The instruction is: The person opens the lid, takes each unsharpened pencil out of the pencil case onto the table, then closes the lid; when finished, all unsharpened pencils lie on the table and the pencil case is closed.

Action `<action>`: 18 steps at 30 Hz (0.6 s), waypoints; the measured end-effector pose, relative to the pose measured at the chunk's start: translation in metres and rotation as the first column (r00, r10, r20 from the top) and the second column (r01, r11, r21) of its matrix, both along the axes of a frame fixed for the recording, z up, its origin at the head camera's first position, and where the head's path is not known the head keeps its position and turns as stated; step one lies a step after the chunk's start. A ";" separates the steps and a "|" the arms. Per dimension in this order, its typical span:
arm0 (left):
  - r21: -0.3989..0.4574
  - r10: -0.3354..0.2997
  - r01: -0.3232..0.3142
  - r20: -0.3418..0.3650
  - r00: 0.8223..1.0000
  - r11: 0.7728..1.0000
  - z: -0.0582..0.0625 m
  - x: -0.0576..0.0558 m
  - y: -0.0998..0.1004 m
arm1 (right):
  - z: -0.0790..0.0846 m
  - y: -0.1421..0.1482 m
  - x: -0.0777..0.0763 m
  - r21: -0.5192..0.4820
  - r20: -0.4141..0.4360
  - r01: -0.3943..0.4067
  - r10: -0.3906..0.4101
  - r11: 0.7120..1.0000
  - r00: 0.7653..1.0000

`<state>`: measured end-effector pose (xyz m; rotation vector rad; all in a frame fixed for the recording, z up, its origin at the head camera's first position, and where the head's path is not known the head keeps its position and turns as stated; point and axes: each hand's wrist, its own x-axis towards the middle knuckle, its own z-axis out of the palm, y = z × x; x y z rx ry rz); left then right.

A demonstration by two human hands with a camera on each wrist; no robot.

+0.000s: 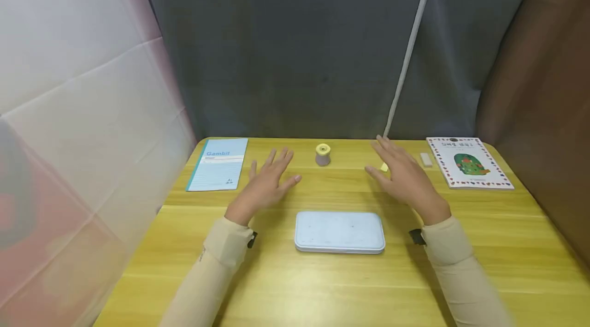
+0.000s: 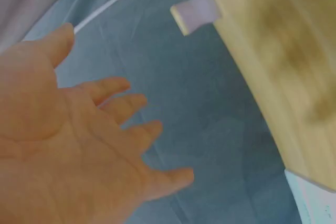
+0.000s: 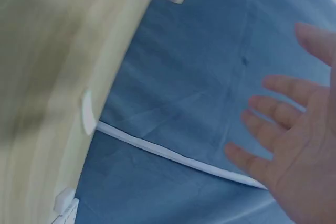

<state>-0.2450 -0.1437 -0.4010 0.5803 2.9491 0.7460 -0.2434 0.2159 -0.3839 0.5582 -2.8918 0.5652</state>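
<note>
Both hands are raised over the table with fingers spread and hold nothing. My left hand (image 1: 264, 187) is between a pale blue notebook (image 1: 218, 165) marked "Gambit" and a small grey object with a yellow top (image 1: 323, 155). In the left wrist view its bare palm (image 2: 68, 135) shows. My right hand (image 1: 408, 179) hovers to the right of that yellow-topped object and partly covers a small yellow piece (image 1: 384, 167). The right wrist view also shows an empty palm (image 3: 310, 150). A light blue flat case (image 1: 339, 232), closed, lies between the forearms.
A white eraser-like block (image 1: 426, 160) lies beside a white booklet (image 1: 470, 163) with a green picture at the back right. The wooden table (image 1: 322, 291) meets a dark grey curtain (image 1: 286, 50) behind. Fabric also hangs at both sides.
</note>
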 end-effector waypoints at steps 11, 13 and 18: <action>0.189 -0.236 0.197 0.211 0.949 0.962 -0.023 0.029 -0.004 | -0.034 0.005 0.020 0.053 -0.067 -0.262 0.265 0.964 0.962; 0.191 -0.261 0.217 0.250 0.932 0.957 -0.029 0.036 -0.003 | -0.042 0.003 0.026 0.065 -0.065 -0.313 0.317 0.948 0.946; 0.171 -0.316 0.275 0.294 0.902 0.946 -0.044 0.051 0.001 | -0.061 -0.004 0.038 0.131 -0.099 -0.427 0.440 0.895 0.892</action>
